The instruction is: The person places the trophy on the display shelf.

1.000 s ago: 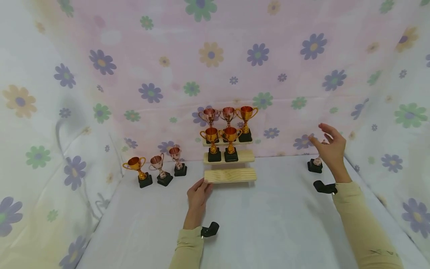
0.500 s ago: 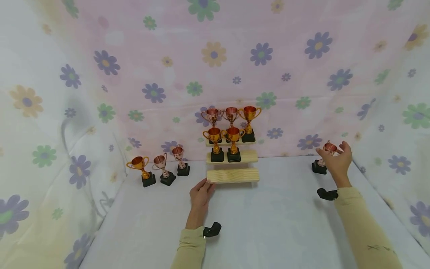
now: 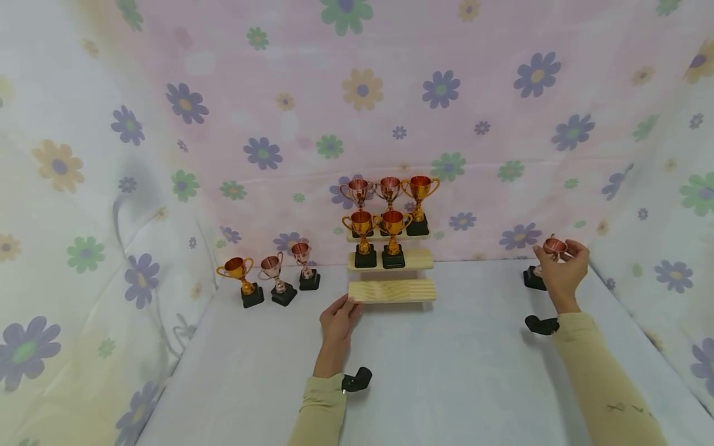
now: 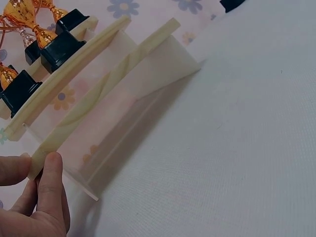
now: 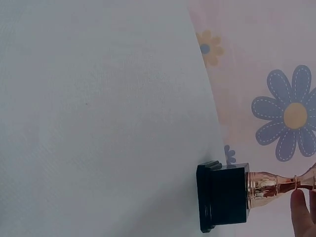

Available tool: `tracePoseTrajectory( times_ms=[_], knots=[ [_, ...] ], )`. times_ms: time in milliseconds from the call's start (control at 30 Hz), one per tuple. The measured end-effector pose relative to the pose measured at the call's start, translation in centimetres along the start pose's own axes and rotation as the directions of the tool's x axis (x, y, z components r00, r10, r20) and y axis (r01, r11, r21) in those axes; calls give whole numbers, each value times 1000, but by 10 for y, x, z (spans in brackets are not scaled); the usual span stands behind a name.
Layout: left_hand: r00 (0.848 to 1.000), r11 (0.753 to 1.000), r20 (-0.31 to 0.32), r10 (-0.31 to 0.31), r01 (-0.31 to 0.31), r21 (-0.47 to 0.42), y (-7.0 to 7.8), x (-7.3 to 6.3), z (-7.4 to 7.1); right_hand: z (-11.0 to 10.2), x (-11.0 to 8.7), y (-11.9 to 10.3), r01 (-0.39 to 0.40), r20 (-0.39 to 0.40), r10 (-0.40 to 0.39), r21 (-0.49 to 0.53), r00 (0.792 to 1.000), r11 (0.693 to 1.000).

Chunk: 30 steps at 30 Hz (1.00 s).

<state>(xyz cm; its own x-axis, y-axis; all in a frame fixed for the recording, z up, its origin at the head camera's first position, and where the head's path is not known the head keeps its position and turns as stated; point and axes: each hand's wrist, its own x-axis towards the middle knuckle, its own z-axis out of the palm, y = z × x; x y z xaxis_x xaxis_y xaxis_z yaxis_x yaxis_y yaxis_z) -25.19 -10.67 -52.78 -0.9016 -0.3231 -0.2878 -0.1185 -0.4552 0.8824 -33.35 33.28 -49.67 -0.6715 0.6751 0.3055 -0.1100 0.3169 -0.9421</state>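
Note:
At the right of the head view, my right hand point(image 3: 564, 275) holds a rose-gold trophy cup point(image 3: 555, 247) by its bowl and stem. Its black base point(image 5: 224, 195) stands upright at the back of the table in the right wrist view. My left hand point(image 3: 336, 322) pinches the left end of the lowest wooden board point(image 3: 392, 291) of a three-step display stand, thumb on one side and fingers on the other. Two gold trophies point(image 3: 393, 226) occupy the middle step. Behind them, on the top step, are two rose-gold trophies point(image 3: 390, 187) and a gold one point(image 3: 419, 192).
Left of the stand, a gold trophy point(image 3: 238, 272) and two rose-gold trophies point(image 3: 276, 272) stand on the white-covered table point(image 3: 435, 371). Flower-print cloth point(image 3: 312, 80) rises close behind and along both sides. Clear side panels point(image 4: 168, 69) support the stand's boards.
My right hand has lowered onto the rose-gold trophy at the right and closed its fingers around it. My left hand keeps its place on the board. The head view has shifted slightly left.

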Motion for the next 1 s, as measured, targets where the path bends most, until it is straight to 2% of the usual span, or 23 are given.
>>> tracePoseTrajectory(
  times_ms=[133, 200, 333, 433, 500, 667, 733, 933, 1000],
  knots=[
    [1000, 1000, -1, 6, -6, 1, 0, 1, -1, 0, -5, -2, 78, -27, -78, 22, 997, 997],
    [1000, 1000, -2, 6, -6, 2, 0, 1, -2, -1, -8, -4, 115, -7, -114, 48, 993, 992],
    [1000, 1000, 3, 9, -9, 1, -1, 0, -1, -2, -16, -14, 150, 83, -158, 94, 984, 984],
    [1000, 1000, 7, 19, -19, -4, 0, -2, -1, -3, -30, -34, 158, 175, -176, 114, 969, 981],
    [1000, 1000, 9, 27, -27, -7, 1, -3, 0, -3, -41, -49, 187, 240, -214, 130, 947, 974],
    [999, 999, 13, 44, -44, -9, 1, -4, -1, 0, -62, -80, 252, 382, -329, 238, 864, 938],
    [999, 999, 8, 32, -32, -2, 0, -3, -1, 4, -66, -87, 258, 413, -360, 283, 837, 924],
    [1000, 1000, 4, 8, -8, 18, -1, 0, 0, 28, -66, -95, 246, 461, -425, 399, 779, 883],
    [1000, 1000, 7, 8, -8, 15, -2, -1, 0, 35, -66, -100, 254, 484, -451, 418, 750, 872]
  ],
)
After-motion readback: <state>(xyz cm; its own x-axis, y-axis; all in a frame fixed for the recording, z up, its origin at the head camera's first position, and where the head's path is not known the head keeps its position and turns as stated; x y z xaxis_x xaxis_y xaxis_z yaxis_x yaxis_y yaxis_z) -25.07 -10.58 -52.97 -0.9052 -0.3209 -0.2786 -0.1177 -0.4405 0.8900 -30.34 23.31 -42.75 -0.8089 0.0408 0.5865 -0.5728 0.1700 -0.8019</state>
